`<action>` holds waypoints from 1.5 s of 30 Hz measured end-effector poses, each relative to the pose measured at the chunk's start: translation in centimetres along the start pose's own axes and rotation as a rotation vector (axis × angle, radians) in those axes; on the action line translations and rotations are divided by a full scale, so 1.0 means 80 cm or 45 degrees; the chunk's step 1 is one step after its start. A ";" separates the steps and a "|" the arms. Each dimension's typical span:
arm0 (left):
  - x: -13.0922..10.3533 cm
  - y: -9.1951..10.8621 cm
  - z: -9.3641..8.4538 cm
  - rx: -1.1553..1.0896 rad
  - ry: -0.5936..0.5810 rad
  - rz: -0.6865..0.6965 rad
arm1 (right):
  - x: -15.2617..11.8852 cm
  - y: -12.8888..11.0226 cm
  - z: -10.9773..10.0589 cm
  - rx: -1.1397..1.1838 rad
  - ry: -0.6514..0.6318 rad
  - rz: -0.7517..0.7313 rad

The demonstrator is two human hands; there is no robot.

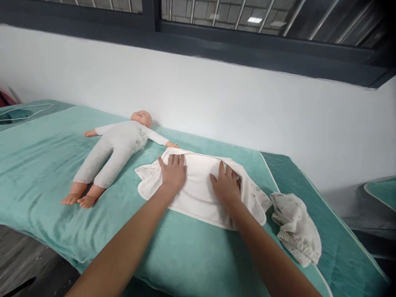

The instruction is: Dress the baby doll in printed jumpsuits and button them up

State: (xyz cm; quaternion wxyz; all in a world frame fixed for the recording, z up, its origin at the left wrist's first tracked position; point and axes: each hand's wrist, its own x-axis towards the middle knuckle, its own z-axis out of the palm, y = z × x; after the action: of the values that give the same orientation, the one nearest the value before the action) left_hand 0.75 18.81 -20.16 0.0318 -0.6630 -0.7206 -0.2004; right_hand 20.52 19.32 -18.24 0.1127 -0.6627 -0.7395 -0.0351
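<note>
Nearest us, our left hand and right hand rest on a soft white cloth garment with rounded, bound edges and small print along one side. We judge the spreading partly done. Done: the garment is laid out, its middle broad and fairly flat between the hands. Left, as far as we see: loose folds by the right hand, a lifted far edge, and a creased corner outside the left hand.

Hand states: left open, fingers spread on the cloth towards its far edge, no grip seen. Right loosely open, thumb apart from bent fingers; a fold partly hides the fingertips, so we cannot tell whether they catch any cloth.

Garment position: directly under both hands, touching, running out past each and back towards us.

Outward and nearer us from the right hand: a bunched white printed cloth with a gathered edge, just beside the garment, untouched. Beneath everything, a teal plush cover.

Beyond the left hand, to its left: a bald baby doll in a pale one-piece suit, on its back, one arm ending near the garment. Farthest: white wall, dark window frame.
</note>
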 end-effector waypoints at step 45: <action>-0.032 -0.161 -0.023 -0.979 0.885 -0.396 | 0.043 -0.148 0.059 0.262 -0.131 -0.566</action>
State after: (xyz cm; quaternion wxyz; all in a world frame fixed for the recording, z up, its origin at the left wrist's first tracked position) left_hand -11.84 15.26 -22.42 -0.0067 -0.4070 -0.6319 -0.6595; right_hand 7.95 22.22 -20.98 0.1311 -0.4699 -0.8715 0.0502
